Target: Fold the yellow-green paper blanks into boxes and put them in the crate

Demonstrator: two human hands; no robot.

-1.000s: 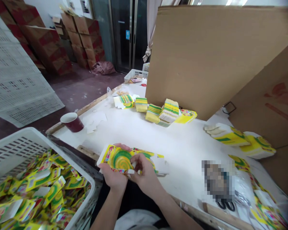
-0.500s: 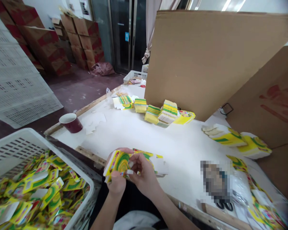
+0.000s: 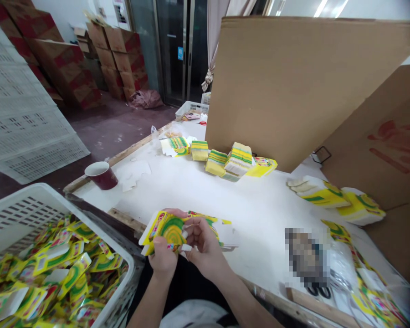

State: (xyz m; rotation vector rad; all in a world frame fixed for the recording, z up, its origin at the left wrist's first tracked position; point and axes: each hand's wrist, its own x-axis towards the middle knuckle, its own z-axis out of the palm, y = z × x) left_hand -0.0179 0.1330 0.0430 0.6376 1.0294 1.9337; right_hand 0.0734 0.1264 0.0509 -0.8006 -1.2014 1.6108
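Clasping a yellow-green carton, left fingers closed; right fingers half-curled at its end, grip unclear

Left hand clasps yellow-green carton; right hand bends fingers at carton's right end. Left of carton: white basket of yellow packets. Beyond carton, on worktop: maroon mug leftward, stacked packs rightward, large cardboard farthest.

Smooth card packet, matt cardboard panel, plastic basket
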